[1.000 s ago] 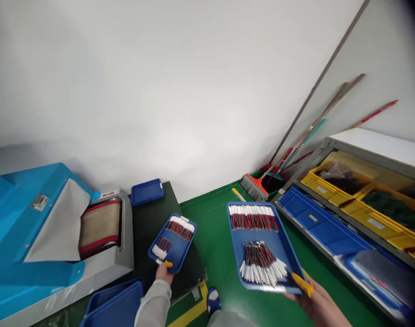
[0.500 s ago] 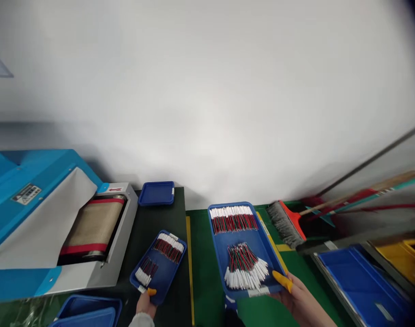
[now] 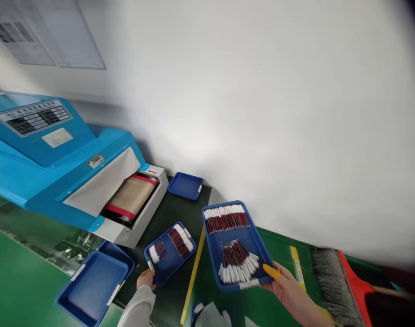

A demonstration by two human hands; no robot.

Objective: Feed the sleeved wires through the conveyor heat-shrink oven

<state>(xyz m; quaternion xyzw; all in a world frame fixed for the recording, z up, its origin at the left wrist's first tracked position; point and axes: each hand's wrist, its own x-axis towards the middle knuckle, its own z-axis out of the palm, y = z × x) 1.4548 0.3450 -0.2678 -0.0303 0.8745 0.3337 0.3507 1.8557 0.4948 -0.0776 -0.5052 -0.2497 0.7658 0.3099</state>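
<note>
From the head camera, the two hands are well apart, each clamped on the edge of its own blue tray. The left hand (image 3: 146, 279), coming out of a pale sleeve (image 3: 137, 311), pinches the near corner of a smaller blue tray (image 3: 162, 268), which is tilted over a dark table (image 3: 162, 209). That tray carries two bunches of thin red and dark wires (image 3: 180, 241) with white ends.

The right hand (image 3: 289, 290) grips the near edge of a larger blue tray (image 3: 251, 231), its thumb in a yellow fingertip cover (image 3: 272, 273) lying over the rim. This tray is also tilted and holds a neat row of white-ended wires (image 3: 226, 218) along the far end, with a looser bunch of wires (image 3: 237, 262) nearer the hand.

A yellow strip (image 3: 193, 268) runs below the gap between the trays, and neither tray touches the other. Left of the left hand sits a blue tub (image 3: 94, 286), and further out stands a blue machine (image 3: 57, 168) with a tan belt (image 3: 130, 200). Beyond both trays, a third blue tray (image 3: 185, 185) rests on the dark table. Right of the right hand lies a broom (image 3: 333, 286) with a red head, on the green floor (image 3: 16, 277).
</note>
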